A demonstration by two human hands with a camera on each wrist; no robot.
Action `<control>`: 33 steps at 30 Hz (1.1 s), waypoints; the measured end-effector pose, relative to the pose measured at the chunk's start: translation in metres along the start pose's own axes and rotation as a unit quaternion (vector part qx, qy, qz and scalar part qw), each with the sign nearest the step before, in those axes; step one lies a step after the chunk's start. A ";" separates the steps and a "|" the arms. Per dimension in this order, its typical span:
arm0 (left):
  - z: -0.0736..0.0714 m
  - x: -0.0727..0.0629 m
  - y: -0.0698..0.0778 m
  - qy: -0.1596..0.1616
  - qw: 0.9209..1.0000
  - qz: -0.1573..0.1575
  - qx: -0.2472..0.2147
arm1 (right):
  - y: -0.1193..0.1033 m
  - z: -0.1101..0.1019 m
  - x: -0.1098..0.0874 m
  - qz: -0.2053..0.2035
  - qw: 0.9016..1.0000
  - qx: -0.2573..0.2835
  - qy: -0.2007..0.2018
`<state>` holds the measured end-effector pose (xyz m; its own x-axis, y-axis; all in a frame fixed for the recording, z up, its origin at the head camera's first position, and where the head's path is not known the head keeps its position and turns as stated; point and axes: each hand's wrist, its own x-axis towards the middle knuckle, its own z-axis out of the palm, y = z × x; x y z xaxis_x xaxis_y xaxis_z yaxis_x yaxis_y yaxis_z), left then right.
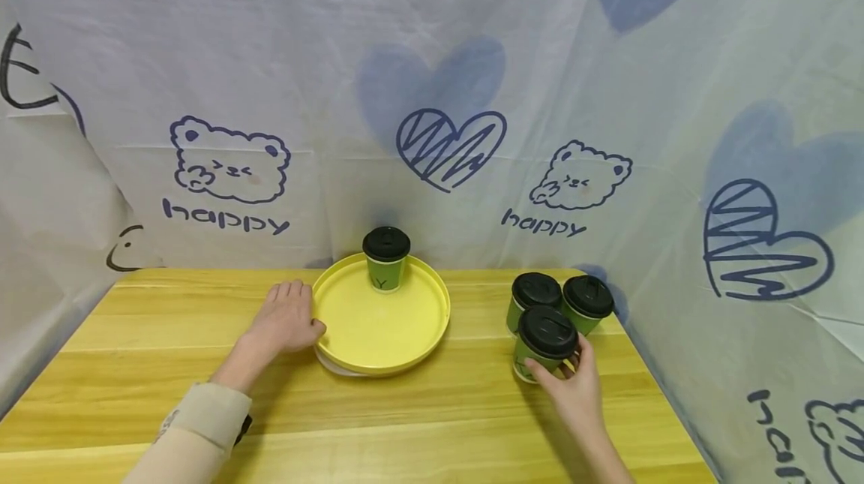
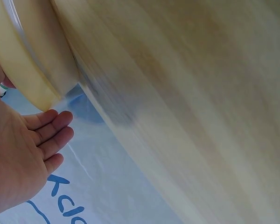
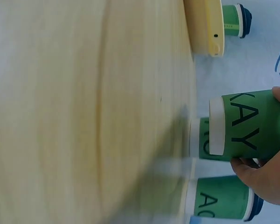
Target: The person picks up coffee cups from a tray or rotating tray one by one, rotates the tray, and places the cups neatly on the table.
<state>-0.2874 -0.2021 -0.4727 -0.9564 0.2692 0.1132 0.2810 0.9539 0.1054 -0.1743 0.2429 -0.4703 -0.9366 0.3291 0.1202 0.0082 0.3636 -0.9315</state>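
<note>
A round yellow tray (image 1: 378,326) sits on a paler base on the wooden table. My left hand (image 1: 290,317) is at its left side, thumb by the rim and fingers nearly straight along the edge, as the left wrist view of this hand (image 2: 21,154) also shows. A green paper cup with a black lid (image 1: 386,266) stands upright at the back of the tray. On the right, my right hand (image 1: 570,386) grips another green lidded paper cup (image 3: 245,123) between thumb and fingers. Its base is raised off the table in the right wrist view.
Two more green lidded cups, a left one (image 1: 535,293) and a right one (image 1: 587,300), stand just behind the held cup. A printed white cloth (image 1: 324,94) hangs behind the wooden table (image 1: 378,431) and along its right side.
</note>
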 end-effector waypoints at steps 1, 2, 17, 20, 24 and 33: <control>0.000 0.000 0.000 0.001 1.000 0.001 0.000 | 0.001 -0.002 0.000 0.003 1.000 -0.001 0.004; 0.000 0.000 0.000 0.002 1.000 0.001 0.001 | 0.002 -0.004 0.000 0.007 1.000 -0.002 0.008; 0.002 0.000 -0.002 0.003 1.000 0.000 -0.009 | 0.021 -0.027 0.004 0.031 0.998 -0.013 0.051; 0.003 0.000 -0.003 0.007 1.000 0.001 -0.008 | 0.023 -0.030 0.005 0.034 0.997 -0.021 0.067; 0.003 0.000 -0.002 0.007 1.000 0.002 -0.008 | 0.026 -0.036 0.007 0.047 0.995 -0.030 0.078; 0.002 0.000 -0.003 0.005 1.000 0.002 -0.008 | 0.028 -0.048 0.012 0.043 0.993 -0.029 0.109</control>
<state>-0.2883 -0.2045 -0.4752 -0.9542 0.2723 0.1239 0.2868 0.9505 0.1197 -0.1684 0.2989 -0.4790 -0.8331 0.5401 0.1191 0.1103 0.3732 -0.9212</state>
